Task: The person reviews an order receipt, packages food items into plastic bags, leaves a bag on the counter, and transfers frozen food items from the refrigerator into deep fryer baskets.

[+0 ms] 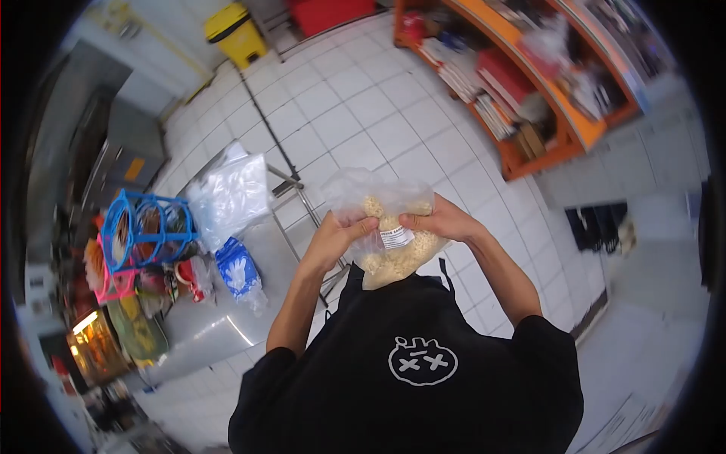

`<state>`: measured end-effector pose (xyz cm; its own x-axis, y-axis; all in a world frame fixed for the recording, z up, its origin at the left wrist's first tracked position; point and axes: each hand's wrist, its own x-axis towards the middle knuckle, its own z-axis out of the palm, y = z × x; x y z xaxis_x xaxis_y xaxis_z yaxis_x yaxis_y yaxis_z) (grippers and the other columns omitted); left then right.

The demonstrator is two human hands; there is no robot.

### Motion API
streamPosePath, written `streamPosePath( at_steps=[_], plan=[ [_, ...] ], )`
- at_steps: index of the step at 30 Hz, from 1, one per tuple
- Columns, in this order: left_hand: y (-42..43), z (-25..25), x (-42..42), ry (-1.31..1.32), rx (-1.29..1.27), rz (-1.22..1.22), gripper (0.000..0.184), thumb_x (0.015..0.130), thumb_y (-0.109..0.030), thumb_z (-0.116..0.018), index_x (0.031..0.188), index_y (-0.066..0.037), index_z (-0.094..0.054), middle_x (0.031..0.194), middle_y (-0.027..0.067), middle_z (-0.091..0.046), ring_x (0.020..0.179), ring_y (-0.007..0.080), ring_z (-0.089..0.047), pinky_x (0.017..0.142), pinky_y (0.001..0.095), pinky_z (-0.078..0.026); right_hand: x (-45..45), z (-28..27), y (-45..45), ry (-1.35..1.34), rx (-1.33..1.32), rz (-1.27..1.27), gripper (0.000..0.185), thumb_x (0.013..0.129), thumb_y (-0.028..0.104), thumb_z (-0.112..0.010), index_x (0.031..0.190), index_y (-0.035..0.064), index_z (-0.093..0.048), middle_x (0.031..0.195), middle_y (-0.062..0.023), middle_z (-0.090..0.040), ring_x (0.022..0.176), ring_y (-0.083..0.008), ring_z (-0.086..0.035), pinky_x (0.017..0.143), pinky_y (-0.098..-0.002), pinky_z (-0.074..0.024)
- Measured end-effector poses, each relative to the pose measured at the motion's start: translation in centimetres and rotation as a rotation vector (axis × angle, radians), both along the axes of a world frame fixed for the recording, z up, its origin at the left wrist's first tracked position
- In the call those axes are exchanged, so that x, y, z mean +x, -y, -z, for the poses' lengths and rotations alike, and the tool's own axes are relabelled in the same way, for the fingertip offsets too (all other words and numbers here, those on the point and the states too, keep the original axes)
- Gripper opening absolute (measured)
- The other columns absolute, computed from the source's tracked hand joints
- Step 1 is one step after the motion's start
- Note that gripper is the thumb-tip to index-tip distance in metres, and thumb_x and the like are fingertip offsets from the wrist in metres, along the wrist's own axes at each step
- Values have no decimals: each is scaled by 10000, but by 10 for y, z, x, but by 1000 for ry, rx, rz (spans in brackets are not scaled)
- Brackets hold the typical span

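Note:
A clear plastic bag (397, 261) of pale yellow, crumbly food hangs in front of my chest, with a small white printed label on its side. My left hand (344, 233) grips the bag's upper left, thumb pressed on the front. On the upper right, my right hand (445, 221) clasps it the same way, its thumb pointing at the other one. The fingers behind the bag are mostly hidden. Above the thumbs, the bag's loose top (378, 181) stands up crumpled. What exactly the crumbly food is, I cannot tell.
To the left, a steel table (219, 318) carries clear plastic bags (234, 189), a blue glove packet (240, 268) and a blue basket (147, 231). An orange shelf (563, 125) with packages stands at the upper right. A yellow bin (237, 38) is at the back.

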<state>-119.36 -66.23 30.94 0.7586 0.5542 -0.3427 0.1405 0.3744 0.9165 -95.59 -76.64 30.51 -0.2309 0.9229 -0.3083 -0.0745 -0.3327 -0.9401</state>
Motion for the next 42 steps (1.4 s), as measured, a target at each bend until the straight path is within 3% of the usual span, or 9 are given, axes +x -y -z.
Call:
streamPosePath(
  at_steps=[7,14,19,22,23,29,35,39,42],
  plan=[
    [-138,22,59,133,-46,-251,451,918,-225,-737,1286,12,-629,1119,91,-712,911,143,-677,821,305,-537,70,6,-176,104,2,-138,480,1012,361,-614,1333,6,-579,1169,-61,-675,1067,-142,-612,932,-317,-496],
    [-336,45,142,234,21,-55,502,862,-218,-801,1291,-30,-618,1172,64,-679,1055,147,-642,877,315,-545,146,26,-351,481,43,-97,340,1037,350,-569,1133,41,-674,1023,-2,-679,941,-97,-604,791,-292,-505],
    [-458,58,157,310,30,-223,492,891,-211,-772,1309,-18,-599,1195,72,-672,1089,161,-635,937,324,-526,151,25,-501,258,210,-182,334,1037,341,-570,1182,43,-609,1074,-7,-635,984,-102,-569,832,-295,-481],
    [-533,48,136,288,-142,-480,422,917,-213,-747,1275,-26,-625,1159,66,-684,1067,158,-645,924,321,-532,123,12,-615,179,191,-103,309,971,233,-678,1166,12,-584,1037,-43,-662,941,-131,-620,817,-319,-522],
    [-561,56,127,307,-100,-573,401,914,-238,-752,1232,-19,-645,1127,73,-696,1042,163,-659,906,325,-543,110,0,-658,270,195,-174,361,962,169,-677,1256,-24,-594,1154,-92,-684,1028,-163,-647,884,-341,-540],
    [-724,1,41,229,-48,-916,390,944,-258,-721,1210,15,-639,1083,91,-709,994,176,-683,897,339,-556,27,-30,-906,422,395,-583,335,985,308,-656,1106,-4,-670,946,-52,-716,871,-108,-649,779,-303,-524],
    [-827,-33,-43,254,33,-1253,500,938,-293,-729,1310,1,-569,1194,112,-653,1061,193,-656,897,351,-548,-93,-41,-1088,-105,165,-943,353,993,316,-659,1112,-15,-690,971,-18,-714,893,-108,-649,811,-286,-525],
    [-886,-21,-105,345,-29,-1512,521,924,-289,-742,1332,-21,-561,1194,104,-652,1120,205,-624,910,355,-533,-191,-41,-1184,-137,37,-1178,348,992,266,-659,1181,-26,-669,1059,-48,-716,952,-104,-647,842,-281,-517],
    [-909,-12,-173,127,52,-1525,524,909,-272,-745,1348,-53,-562,1231,111,-646,1113,211,-624,938,363,-514,-251,-29,-1232,-31,6,-1299,357,981,275,-679,1178,-22,-673,1032,-50,-721,930,-104,-654,827,-284,-524]
  ],
)
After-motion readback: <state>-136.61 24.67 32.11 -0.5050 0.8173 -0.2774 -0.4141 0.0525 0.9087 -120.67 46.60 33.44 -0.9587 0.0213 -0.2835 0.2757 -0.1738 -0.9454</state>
